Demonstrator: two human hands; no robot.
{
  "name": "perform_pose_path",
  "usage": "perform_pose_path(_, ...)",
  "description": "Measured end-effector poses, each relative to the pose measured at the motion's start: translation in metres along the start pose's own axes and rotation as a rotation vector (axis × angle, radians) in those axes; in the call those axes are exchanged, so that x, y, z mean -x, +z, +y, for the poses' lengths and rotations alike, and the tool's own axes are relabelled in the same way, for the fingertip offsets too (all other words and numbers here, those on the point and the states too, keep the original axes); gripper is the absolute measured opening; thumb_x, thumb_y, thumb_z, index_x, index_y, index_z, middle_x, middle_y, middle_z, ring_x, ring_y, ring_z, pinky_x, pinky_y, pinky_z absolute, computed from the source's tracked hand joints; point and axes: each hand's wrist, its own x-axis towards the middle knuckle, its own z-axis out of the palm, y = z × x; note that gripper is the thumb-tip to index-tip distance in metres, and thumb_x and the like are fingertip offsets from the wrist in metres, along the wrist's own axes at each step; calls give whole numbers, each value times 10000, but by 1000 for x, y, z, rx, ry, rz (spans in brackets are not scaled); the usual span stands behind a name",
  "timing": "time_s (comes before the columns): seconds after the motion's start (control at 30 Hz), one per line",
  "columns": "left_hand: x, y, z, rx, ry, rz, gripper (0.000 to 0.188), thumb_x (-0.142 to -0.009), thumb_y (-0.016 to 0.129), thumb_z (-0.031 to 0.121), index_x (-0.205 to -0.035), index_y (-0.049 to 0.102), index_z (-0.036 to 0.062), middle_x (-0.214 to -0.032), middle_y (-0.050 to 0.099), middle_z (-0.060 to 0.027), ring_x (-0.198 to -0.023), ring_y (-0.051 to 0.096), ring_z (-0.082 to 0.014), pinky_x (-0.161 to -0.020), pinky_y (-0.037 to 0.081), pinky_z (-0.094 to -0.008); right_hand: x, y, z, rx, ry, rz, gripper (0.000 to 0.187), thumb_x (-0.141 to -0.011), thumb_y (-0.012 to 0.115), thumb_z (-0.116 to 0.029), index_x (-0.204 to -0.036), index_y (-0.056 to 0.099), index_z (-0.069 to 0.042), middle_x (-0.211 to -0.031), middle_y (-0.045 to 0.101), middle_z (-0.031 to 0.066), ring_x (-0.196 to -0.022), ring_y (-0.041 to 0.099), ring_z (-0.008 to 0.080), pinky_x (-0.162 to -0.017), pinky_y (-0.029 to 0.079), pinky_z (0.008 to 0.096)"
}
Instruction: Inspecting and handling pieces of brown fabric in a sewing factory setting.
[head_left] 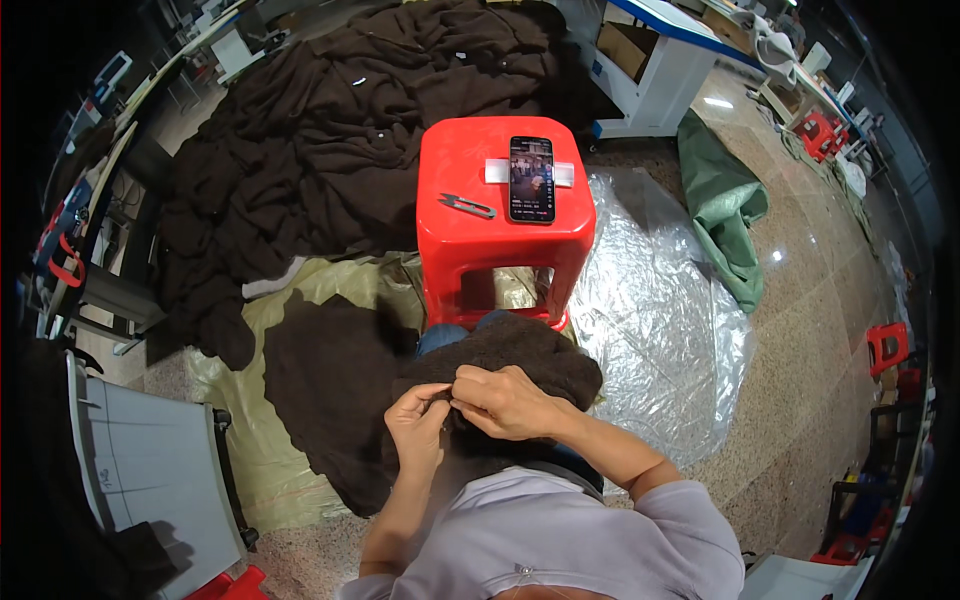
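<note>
Dark brown fleece-like cloth (520, 358) lies bunched over my lap. Above it my left hand (418, 425) and my right hand (500, 400) meet, both closed in a pinch with their fingertips nearly touching. A bit of the brown cloth appears caught between the fingers; any thread or small thing there is too fine to make out. Just ahead of my knees is a red plastic stool (455, 150). On its top lie a phone (531, 180) with a lit screen, propped on a pale holder (496, 172), and small metal thread snips (467, 206).
A large heap of brown cloth (300, 130) covers the floor at the far left. Clear plastic sheeting (650, 300) spreads to the right, beside a green sheet (722, 215). Yellowish sheeting (265, 440) lies under the cloth. A grey wheeled bin (150, 470) is at near left.
</note>
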Motion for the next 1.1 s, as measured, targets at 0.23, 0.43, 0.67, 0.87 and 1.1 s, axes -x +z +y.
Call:
perform_pose_path(0.23, -8, -5, -8, -214, 4, 12, 224, -775, 555, -174, -922, 672, -53, -886, 681, -61, -805, 627, -94, -746, 472, -193, 11, 7, 9, -2, 58, 10, 120, -883, 613, -116, -846, 530, -38, -802, 521, 113, -642, 554, 344, -528, 430, 413)
perform_pose_path(0.43, -26, -51, 28, 189, -298, -106, 151, -802, 574, -76, -936, 641, -53, -921, 673, -104, -836, 644, -161, -810, 500, -254, 38, -40, 34, -223, 233, -106, 273, -802, 760, -175, -970, 633, -2, -919, 571, 105, -875, 573, 262, -796, 455, 339)
perform_pose_path(0.67, -16, -42, 42, 417, -389, -132, 152, -844, 610, -28, -992, 636, -43, -950, 680, -102, -866, 648, -159, -848, 502, -257, 66, -69, 48, -465, 558, -41, 139, -845, 703, -74, -934, 640, 12, -882, 619, 59, -829, 584, 143, -743, 460, 282)
perform_pose_path(0.87, -24, -38, 46, 459, -342, -134, 177, -896, 614, 59, -1040, 624, -44, -970, 684, -108, -902, 653, -188, -895, 498, -292, 67, -74, 43, -733, 694, 119, 113, -875, 671, -33, -973, 635, 11, -885, 644, 0, -825, 574, 55, -744, 475, 226)
perform_pose_path(1.1, -18, -13, 52, 270, -247, -117, 132, -893, 602, -2, -1009, 640, -53, -967, 682, -98, -877, 644, -147, -858, 498, -269, 40, -69, 6, -206, 532, 614, 99, -825, 643, 29, -923, 635, 13, -858, 658, 64, -812, 640, 129, -727, 505, 260)
